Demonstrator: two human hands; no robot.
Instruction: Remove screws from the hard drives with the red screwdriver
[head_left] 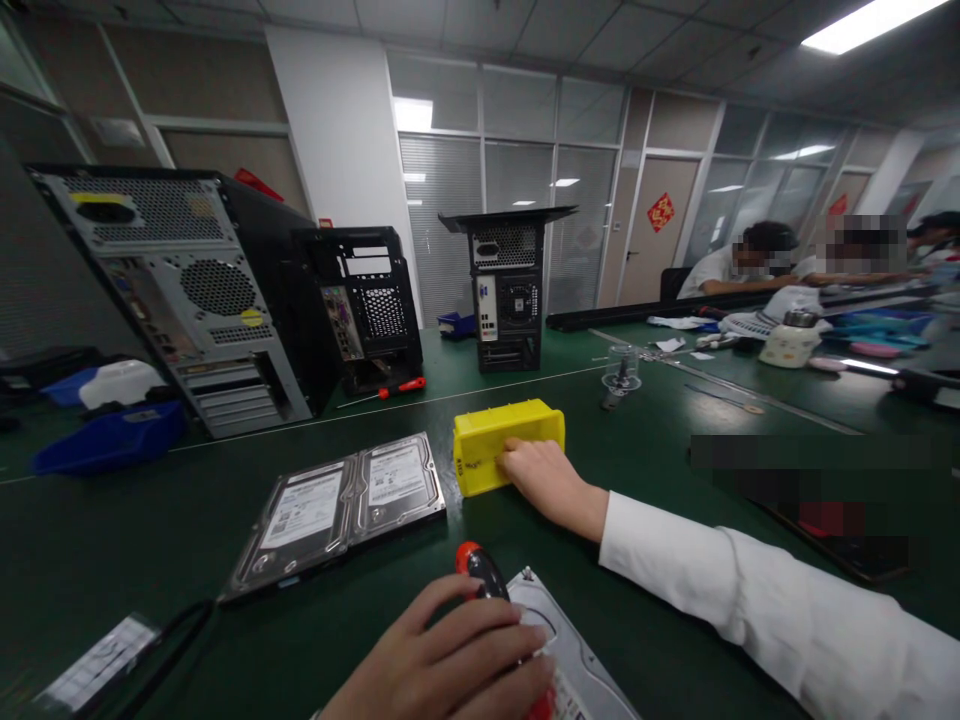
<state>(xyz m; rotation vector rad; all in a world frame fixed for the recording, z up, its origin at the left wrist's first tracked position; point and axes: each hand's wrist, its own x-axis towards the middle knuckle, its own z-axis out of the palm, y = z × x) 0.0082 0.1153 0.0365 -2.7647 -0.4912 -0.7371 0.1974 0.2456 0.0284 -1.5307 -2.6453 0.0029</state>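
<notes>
My left hand (457, 650) is closed round a screwdriver with a red and black handle (484, 572), over a silver hard drive (574, 640) at the bottom of the view. Reaching into a small yellow bin (499, 420) is my right hand (544, 475), its fingers bent together inside. The bin is tipped so that its opening faces me, with small dark bits, perhaps screws, at its lower left. What the right fingertips hold, if anything, is hidden. Two more hard drives, a left one (304, 515) and a right one (394, 480), lie side by side left of the bin.
Computer cases stand behind: a large one (217, 290), an open black frame (382, 300) and a smaller tower (510, 290). A red screwdriver (405, 387) lies before them. A clear plastic cup (622, 370) stands right of the bin. People sit at the far right.
</notes>
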